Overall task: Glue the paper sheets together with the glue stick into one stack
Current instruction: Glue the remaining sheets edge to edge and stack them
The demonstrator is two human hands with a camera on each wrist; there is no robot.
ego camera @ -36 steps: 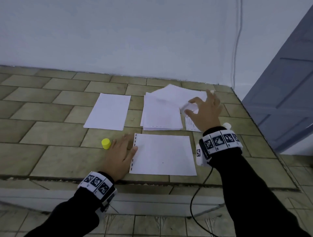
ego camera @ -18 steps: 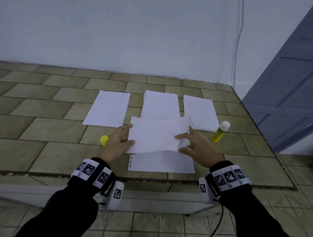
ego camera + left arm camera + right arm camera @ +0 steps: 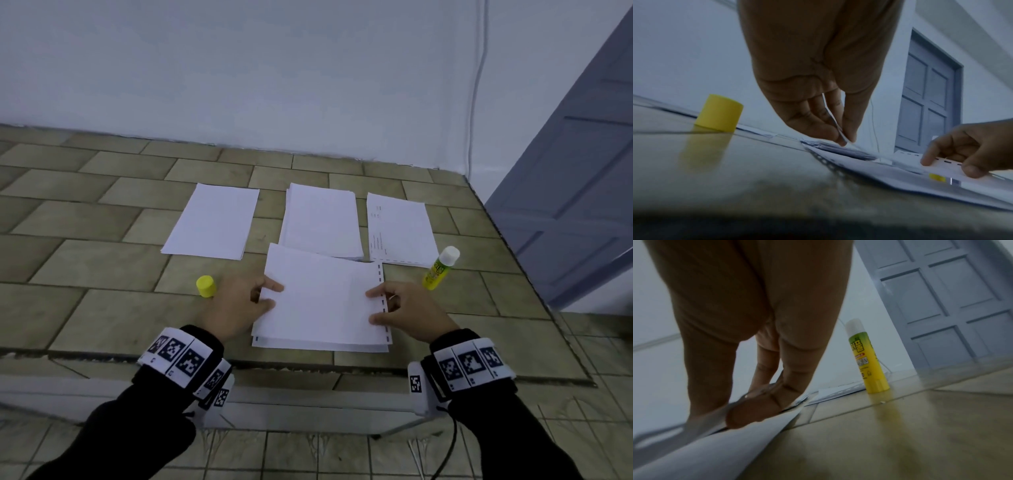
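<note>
our left hand (image 3: pixel 236 305) pinches the left edge of the top sheet (image 3: pixel 318 301), with the thumb on top and the fingers (image 3: pixel 813 128) under the paper. that is plain in the left wrist view, where the thin paper edge runs between thumb and fingers. our right hand (image 3: pixel 407 313) pinches the right edge of the same sheet, the edge with the row of little dark holes (the thumb and one finger lie on top of it). so each grip is closed on the paper, one on each side.

the top sheet lies just over the bottom sheet (image 3: pixel 308 345), a bit crooked, so the lower one peeks out along the near edge. both are on the tiled table (image 3: pixel 102 267), close to its front edge.

the yellow cap (image 3: pixel 205 286) stands on the table just beside our left hand. the glue stick (image 3: pixel 440 269) stands upright with its white tip bare, near our right hand, right by the corner of the right paper pile (image 3: pixel 400 229). behind our sheets lie the middle paper pile (image 3: pixel 322 219) and the left paper pile (image 3: pixel 214 221).

a white wall (image 3: pixel 274 68) is at the back and a grey door (image 3: pixel 575 178) on the right.
</note>
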